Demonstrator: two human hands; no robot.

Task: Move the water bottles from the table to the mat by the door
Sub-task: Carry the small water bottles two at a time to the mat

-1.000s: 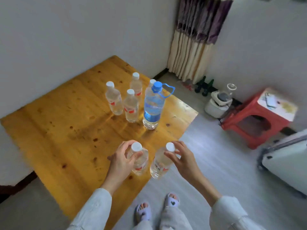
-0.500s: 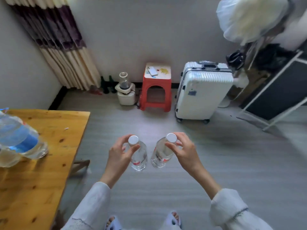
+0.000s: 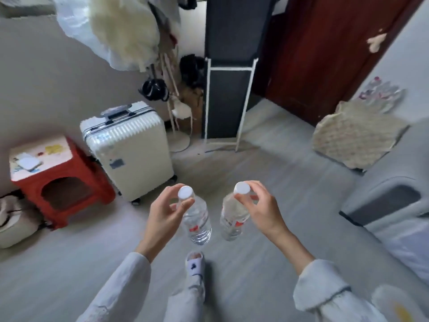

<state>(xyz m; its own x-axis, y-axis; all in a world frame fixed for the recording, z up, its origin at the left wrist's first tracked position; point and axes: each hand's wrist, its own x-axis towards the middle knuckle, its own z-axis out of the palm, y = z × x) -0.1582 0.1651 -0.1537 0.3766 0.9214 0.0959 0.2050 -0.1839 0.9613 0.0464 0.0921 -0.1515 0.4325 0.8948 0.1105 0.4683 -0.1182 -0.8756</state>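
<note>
Left hand [image 3: 163, 211] fingers pinch the neck of one water bottle [image 3: 197, 219], right hand [image 3: 260, 209] does same w/ second bottle [image 3: 233, 220]. Both bottles hang over grey floor [image 3: 290, 182], near each other, apart. Mat [image 3: 355, 133] lies by red door [image 3: 325, 49], well ahead.

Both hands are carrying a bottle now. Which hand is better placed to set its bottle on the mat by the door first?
Probably the right hand. The mat lies ahead and to the right, beside the door, so that hand's bottle is on the nearer side. The left hand would have to cross over.
</note>
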